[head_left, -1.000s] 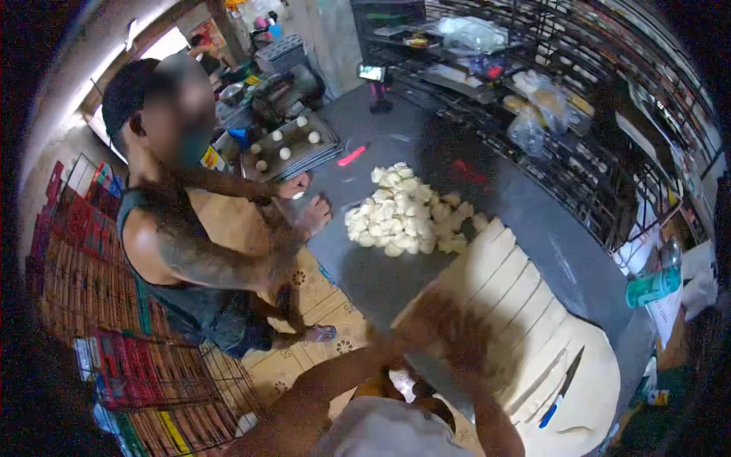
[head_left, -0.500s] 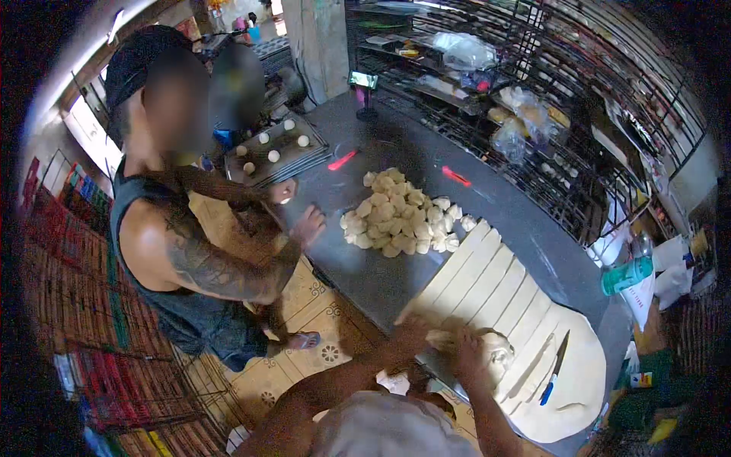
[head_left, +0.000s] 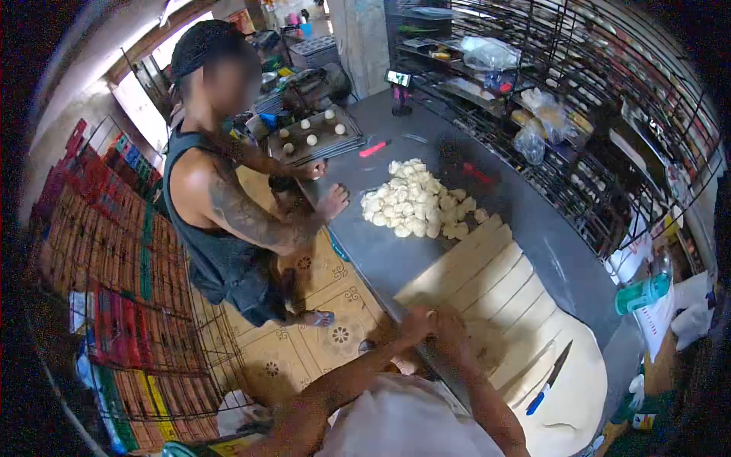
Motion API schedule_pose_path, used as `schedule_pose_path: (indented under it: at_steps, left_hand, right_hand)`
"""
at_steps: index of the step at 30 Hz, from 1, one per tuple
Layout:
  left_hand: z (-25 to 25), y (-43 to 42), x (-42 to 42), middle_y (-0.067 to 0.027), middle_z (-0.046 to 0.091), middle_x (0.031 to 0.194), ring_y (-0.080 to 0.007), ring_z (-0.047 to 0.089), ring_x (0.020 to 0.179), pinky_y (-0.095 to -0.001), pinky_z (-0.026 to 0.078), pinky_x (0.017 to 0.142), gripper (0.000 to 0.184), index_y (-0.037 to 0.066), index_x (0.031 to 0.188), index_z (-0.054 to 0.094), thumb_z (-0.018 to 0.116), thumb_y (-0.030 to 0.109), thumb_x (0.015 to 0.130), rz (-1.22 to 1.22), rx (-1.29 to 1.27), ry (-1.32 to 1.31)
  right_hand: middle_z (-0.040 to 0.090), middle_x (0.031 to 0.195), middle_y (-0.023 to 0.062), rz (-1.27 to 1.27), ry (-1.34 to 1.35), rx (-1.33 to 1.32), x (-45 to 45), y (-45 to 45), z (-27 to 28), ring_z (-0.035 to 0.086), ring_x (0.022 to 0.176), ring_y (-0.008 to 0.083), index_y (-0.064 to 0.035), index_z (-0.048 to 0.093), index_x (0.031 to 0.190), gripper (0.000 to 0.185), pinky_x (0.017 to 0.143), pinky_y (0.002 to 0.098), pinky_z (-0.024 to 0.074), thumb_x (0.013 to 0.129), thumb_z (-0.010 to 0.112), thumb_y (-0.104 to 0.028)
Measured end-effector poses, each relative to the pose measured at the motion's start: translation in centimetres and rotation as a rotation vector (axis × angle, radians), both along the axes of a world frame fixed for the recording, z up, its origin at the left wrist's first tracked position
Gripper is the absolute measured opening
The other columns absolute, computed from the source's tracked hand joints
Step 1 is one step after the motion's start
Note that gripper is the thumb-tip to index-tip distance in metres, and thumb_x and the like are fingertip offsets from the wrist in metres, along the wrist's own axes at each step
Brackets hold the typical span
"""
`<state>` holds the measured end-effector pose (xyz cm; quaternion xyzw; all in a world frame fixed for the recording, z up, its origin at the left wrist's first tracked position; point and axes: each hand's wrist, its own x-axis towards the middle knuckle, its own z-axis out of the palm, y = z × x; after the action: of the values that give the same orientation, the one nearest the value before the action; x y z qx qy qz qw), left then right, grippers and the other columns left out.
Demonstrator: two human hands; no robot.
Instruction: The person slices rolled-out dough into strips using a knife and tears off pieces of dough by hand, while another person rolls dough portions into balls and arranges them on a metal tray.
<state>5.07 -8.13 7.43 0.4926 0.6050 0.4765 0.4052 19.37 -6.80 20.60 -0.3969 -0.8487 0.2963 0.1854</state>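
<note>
My left hand (head_left: 416,325) and my right hand (head_left: 451,335) are close together over the table's near edge, fingers curled inward. A pale bit of dough (head_left: 432,313) shows between them; most of what they hold is covered by the fingers. Beneath and to the right of my hands lies a flat dough sheet (head_left: 582,365), its left part cut into long parallel strips (head_left: 487,286). A knife (head_left: 550,378) with a blue handle rests on the sheet, touched by neither hand. Beyond the strips sits a heap of small dough pieces (head_left: 407,199).
At the left, a co-worker (head_left: 228,190) has both hands at the table edge, beside a tray (head_left: 332,139) with several dough balls. A phone on a stand (head_left: 399,85), a pink-red object (head_left: 374,149) and a green cup (head_left: 643,294) are around the table. Racks (head_left: 563,99) line the back.
My hands have drawn closer together. The folded dough seen beside my right hand no longer lies there. The view has shifted, moving the co-worker and tray rightward in it.
</note>
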Motion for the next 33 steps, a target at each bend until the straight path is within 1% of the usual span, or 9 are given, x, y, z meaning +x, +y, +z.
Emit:
schedule_pose_path:
  at_steps: [2, 4, 8, 12, 13, 17, 22, 24, 33]
  left_hand:
    - [2.4, 0.1, 0.6, -0.0106, 0.071, 0.082, -0.0297, 0.065, 0.076, -0.0405, 0.053, 0.068, 0.042, 0.006, 0.087, 0.074, 0.058, 0.043, 0.099, 0.132, -0.036, 0.434]
    - [1.8, 1.6, 0.3, -0.0131, 0.071, 0.078, -0.0364, 0.064, 0.072, -0.0458, 0.053, 0.066, 0.051, 0.004, 0.09, 0.073, 0.054, 0.051, 0.098, 0.087, -0.154, 0.79]
    - [8.2, 1.6, -1.0, -0.0131, 0.069, 0.072, -0.0354, 0.063, 0.066, -0.0485, 0.051, 0.062, 0.049, 0.005, 0.087, 0.072, 0.055, 0.05, 0.097, 0.003, -0.107, 0.686]
    - [8.9, 1.4, -0.7, -0.0115, 0.072, 0.079, -0.0335, 0.063, 0.066, -0.0481, 0.051, 0.061, 0.045, 0.006, 0.087, 0.073, 0.058, 0.048, 0.095, 0.169, -0.31, 0.716]
    - [8.9, 1.4, -0.8, -0.0115, 0.072, 0.079, -0.0335, 0.063, 0.066, -0.0481, 0.051, 0.061, 0.045, 0.006, 0.087, 0.073, 0.058, 0.048, 0.095, 0.161, -0.311, 0.707]
    - [10.4, 2.1, -6.2, -0.0142, 0.068, 0.1, -0.0298, 0.063, 0.084, -0.0431, 0.052, 0.074, 0.037, 0.004, 0.112, 0.063, 0.069, 0.03, 0.087, 0.051, 0.062, 0.642]
    - [14.0, 6.3, -7.9, -0.0177, 0.062, 0.126, -0.025, 0.062, 0.106, -0.0367, 0.052, 0.09, 0.074, 0.001, 0.143, 0.051, 0.082, 0.008, 0.077, -0.099, 0.552, 0.599]
    - [5.8, 5.8, -8.9, -0.02, 0.057, 0.136, -0.0252, 0.057, 0.117, -0.0368, 0.048, 0.097, 0.076, 0.001, 0.14, 0.054, 0.082, -0.003, 0.069, -0.481, -0.118, -0.193]
    - [-5.7, 0.1, -4.7, -0.0199, 0.064, 0.13, -0.0315, 0.063, 0.109, -0.0427, 0.05, 0.1, 0.052, -0.001, 0.139, 0.055, 0.066, 0.003, 0.087, -0.377, 0.277, 0.485]
  right_hand:
    - [0.07, 0.103, 0.0173, -0.113, 0.108, -0.175, -0.2, -0.1, -2.0, 0.067, 0.088, 0.033, -0.0059, 0.067, 0.119, 0.037, 0.075, 0.0454, 0.05, 0.089, 0.071, -0.027]
    - [0.07, 0.1, 0.0175, -0.134, 0.173, -0.195, -0.9, -0.1, -1.4, 0.067, 0.084, 0.0328, -0.0056, 0.066, 0.118, 0.038, 0.073, 0.0458, 0.0495, 0.088, 0.072, -0.029]
    - [0.07, 0.092, 0.0181, -0.193, 0.341, -0.217, -1.9, 1.3, -0.4, 0.066, 0.075, 0.0319, -0.0047, 0.066, 0.118, 0.042, 0.067, 0.0469, 0.0482, 0.088, 0.073, -0.033]
    - [0.07, 0.087, 0.0192, 0.007, -0.29, -0.269, -0.2, 2.6, -7.1, 0.066, 0.071, 0.0318, -0.0037, 0.067, 0.115, 0.04, 0.064, 0.048, 0.0474, 0.089, 0.071, -0.034]
    - [0.07, 0.087, 0.0192, 0.0, -0.299, -0.273, -0.7, 2.2, -6.5, 0.066, 0.071, 0.0318, -0.0037, 0.067, 0.115, 0.04, 0.064, 0.048, 0.0474, 0.089, 0.071, -0.034]
    - [0.07, 0.083, 0.0211, -0.001, -0.31, 0.062, -5.3, -0.2, 0.4, 0.065, 0.069, 0.0323, -0.0036, 0.068, 0.112, 0.034, 0.062, 0.0467, 0.0479, 0.093, 0.068, -0.032]
    - [0.071, 0.084, 0.0175, -0.35, 0.015, -0.06, -3.6, 3.9, -12.5, 0.061, 0.064, 0.0304, -0.0043, 0.07, 0.108, 0.027, 0.061, 0.0444, 0.0492, 0.093, 0.065, -0.026]
    - [0.071, 0.085, 0.0157, -0.507, 0.179, -0.136, -2.4, 3.4, -18.4, 0.06, 0.062, 0.0295, -0.0047, 0.071, 0.106, 0.024, 0.06, 0.0432, 0.0499, 0.093, 0.064, -0.024]
    - [0.073, 0.095, 0.017, -0.125, 0.061, -0.251, 3.2, -0.5, -7.9, 0.065, 0.078, 0.0366, -0.0058, 0.071, 0.113, 0.031, 0.071, 0.0448, 0.0529, 0.092, 0.065, -0.028]
